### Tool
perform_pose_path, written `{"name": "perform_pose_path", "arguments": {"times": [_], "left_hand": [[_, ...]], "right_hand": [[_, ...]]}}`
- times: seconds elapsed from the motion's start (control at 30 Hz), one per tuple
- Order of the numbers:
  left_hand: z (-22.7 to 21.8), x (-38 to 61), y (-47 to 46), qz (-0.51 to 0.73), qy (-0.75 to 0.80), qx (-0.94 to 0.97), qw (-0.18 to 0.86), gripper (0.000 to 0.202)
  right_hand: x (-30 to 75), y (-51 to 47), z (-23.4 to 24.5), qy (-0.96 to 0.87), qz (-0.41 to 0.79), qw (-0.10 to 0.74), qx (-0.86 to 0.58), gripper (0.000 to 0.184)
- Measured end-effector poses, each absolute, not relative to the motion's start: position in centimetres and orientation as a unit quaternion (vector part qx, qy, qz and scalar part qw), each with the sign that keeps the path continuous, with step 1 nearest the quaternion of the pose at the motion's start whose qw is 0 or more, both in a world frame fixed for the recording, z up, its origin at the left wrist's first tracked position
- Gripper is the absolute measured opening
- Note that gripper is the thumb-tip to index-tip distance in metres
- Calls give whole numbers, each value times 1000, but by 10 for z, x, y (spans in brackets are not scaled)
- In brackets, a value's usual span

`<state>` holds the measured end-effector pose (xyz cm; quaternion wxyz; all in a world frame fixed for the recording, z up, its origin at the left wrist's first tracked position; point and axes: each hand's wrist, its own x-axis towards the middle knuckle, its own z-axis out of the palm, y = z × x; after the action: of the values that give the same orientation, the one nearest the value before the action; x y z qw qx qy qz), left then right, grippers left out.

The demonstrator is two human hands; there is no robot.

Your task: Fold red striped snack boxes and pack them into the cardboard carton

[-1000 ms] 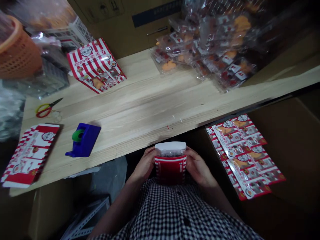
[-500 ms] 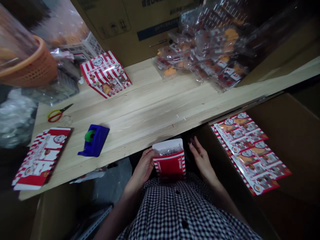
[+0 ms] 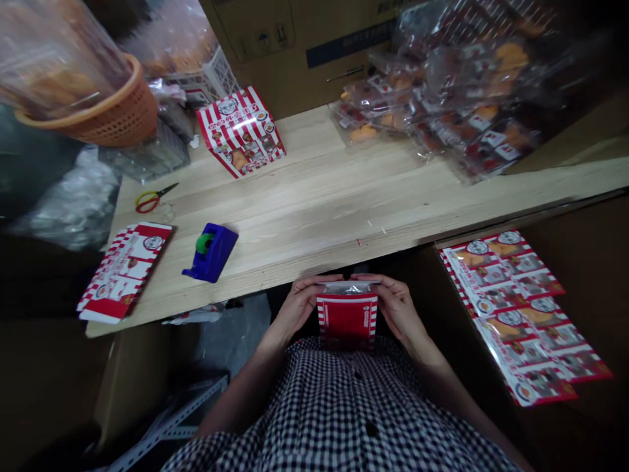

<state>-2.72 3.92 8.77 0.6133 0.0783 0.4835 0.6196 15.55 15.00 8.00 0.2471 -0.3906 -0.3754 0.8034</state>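
Note:
A small red box with white-striped edges rests upright against my checked shirt, below the table's front edge. Its top flap is bent over toward the opening, and clear plastic shows inside. My left hand grips the flap's left corner, fingers along the top and thumb below. On the other side my right hand pinches the flap's right corner in the same way. The box's lower end is hidden in shadow against the shirt.
On the wooden table are a blue tape dispenser, scissors, flat printed cartons, a striped box and clear-wrapped packs. An orange basket stands left. More printed boxes lie right, over a brown carton.
My right hand has come in from beside the box and taken the flap's right corner. The flap, upright before, is now folded over. The view has shifted, so the table items appear farther right.

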Motion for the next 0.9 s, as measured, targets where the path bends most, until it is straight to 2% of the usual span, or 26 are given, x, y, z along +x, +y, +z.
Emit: {"name": "perform_pose_path", "arguments": {"times": [0.2,0.37,0.5,0.67,0.77,0.9], "left_hand": [[87,-43,37,555,521,174,625,40],[79,-44,39,550,567,218,574,35],[77,-49,46,558,556,217,576,37],[99,-63,58,596,544,196,558,44],[102,-62,54,593,555,193,550,40],[86,-48,36,581,574,186,546,29]], "right_hand": [[154,152,71,-436,791,226,-365,26],[161,151,78,-410,831,197,-322,39],[157,156,78,-482,793,181,-326,43],[136,169,91,-443,814,226,-300,44],[131,167,91,-402,841,207,-296,43],[139,157,71,-400,838,169,-331,31]]}}
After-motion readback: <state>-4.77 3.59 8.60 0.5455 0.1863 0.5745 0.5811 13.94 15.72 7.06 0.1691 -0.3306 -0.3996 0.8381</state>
